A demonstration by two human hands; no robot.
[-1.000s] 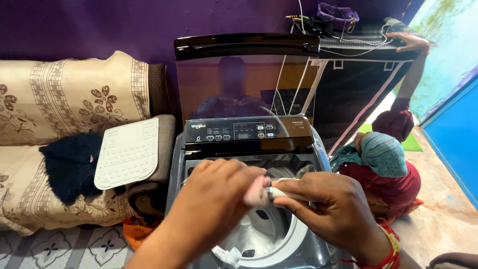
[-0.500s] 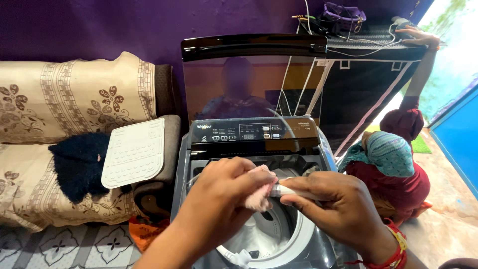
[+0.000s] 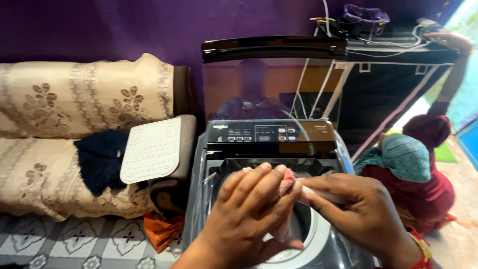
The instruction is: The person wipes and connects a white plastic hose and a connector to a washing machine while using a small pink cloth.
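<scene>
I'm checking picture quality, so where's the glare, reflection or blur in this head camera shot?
Head view: the raised washing machine lid mirrors a dim figure; daylight blows out the top right corner; both hands, left hand and right hand, look soft and slightly blurred around the pink cloth; the edges bend from wide-angle distortion.
</scene>
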